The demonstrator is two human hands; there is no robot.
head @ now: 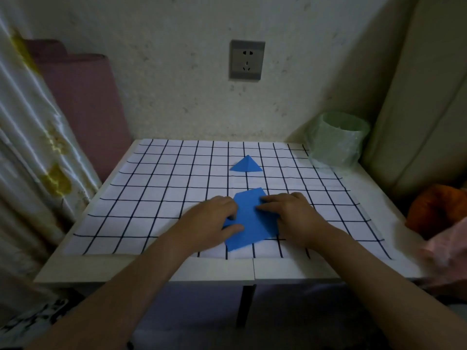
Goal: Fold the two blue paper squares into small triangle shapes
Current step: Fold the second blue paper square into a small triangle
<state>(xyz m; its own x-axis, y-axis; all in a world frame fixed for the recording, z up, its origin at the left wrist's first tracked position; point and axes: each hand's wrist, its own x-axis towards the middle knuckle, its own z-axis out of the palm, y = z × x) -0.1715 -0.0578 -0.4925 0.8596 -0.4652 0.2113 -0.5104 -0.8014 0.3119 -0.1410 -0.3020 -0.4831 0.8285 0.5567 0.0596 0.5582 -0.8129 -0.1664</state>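
Two blue papers on the gridded cloth (151, 198) covering the white bench (278, 270). One already a small triangle (246, 164), flat on the cloth well beyond the fingertips of both hands and touching nothing else; probably parked out there to keep the working patch free.

The other, a partly folded blue sheet (250, 221), between the two hands near the front edge of the bench, turned cornerwise, its far corner poking out past the knuckles. Left hand (214, 215) curled on the sheet's left corner, thumb laid on top, fingers bent at the edge; seemingly a pinch, to lift that corner and carry it across. Right hand (285, 213) lying over the sheet's right side, fingers resting on the paper and pressing it to the cloth, nothing gripped; likely an anchor against sliding during the fold. Any crease under that palm hidden.

Judged roughly halfway: one shape done, the second at an early fold.

Far beyond and to the right of the right hand, at the bench's back corner, a pale green translucent container (336, 140), upright and open-topped. Contents not visible from this angle.
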